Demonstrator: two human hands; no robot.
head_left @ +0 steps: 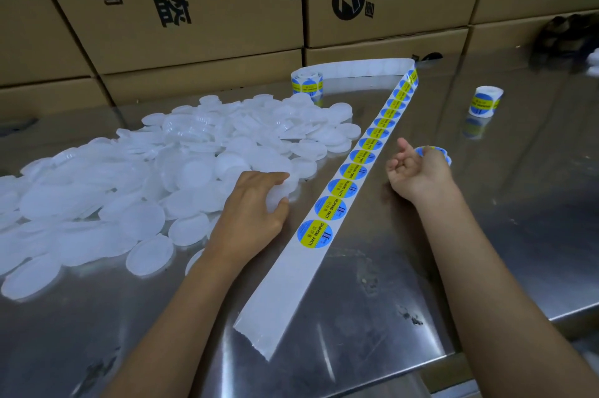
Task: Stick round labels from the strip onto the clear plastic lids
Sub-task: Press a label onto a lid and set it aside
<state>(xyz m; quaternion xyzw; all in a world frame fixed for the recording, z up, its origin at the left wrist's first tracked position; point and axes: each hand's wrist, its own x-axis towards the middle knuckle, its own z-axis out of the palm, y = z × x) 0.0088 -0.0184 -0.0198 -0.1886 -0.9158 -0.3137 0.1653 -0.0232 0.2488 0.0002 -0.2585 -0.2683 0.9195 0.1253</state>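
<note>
Lid heap (155, 177): translucent round plastic lids piled on the steel table (486, 235), left of the left hand's fingers (275, 183).
Label strip (343, 200): long paper backing, between both hands.
Labelled lid (432, 154): just behind the right hand's fingers (405, 159).
Rolls (307, 82): beyond the fingers, before stacked cardboard boxes (181, 8).

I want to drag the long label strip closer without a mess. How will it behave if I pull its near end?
The label strip looks thin and floppy: it bends sharply at the far fold, so it would likely buckle rather than slide as one piece. Its bare near end seems light and curls slightly off the steel table. Pulling may also tug the roll, which could tip or roll.
</note>
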